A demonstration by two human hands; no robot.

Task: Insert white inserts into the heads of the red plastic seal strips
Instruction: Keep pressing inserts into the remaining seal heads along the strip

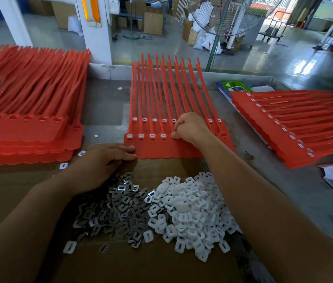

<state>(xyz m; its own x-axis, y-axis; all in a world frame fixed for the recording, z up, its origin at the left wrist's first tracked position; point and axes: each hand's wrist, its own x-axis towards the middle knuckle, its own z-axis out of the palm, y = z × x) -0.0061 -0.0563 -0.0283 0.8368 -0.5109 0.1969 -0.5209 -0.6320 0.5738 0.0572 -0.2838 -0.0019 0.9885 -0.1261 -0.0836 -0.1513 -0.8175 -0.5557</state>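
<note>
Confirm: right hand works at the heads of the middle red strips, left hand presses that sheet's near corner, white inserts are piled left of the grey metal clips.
One error: the head view shows the white inserts piled right of the grey metal clips, not left. The right hand at the middle red strips and the left hand at the corner are as stated.

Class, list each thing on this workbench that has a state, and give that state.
middle strips, visible heads filled.
left hand, flat, pressing the middle strips' corner.
right hand, curled, pinching an insert at a head.
left stack, heads empty.
right stack, heads filled.
white inserts, loose heap.
metal clips, loose heap.
</note>
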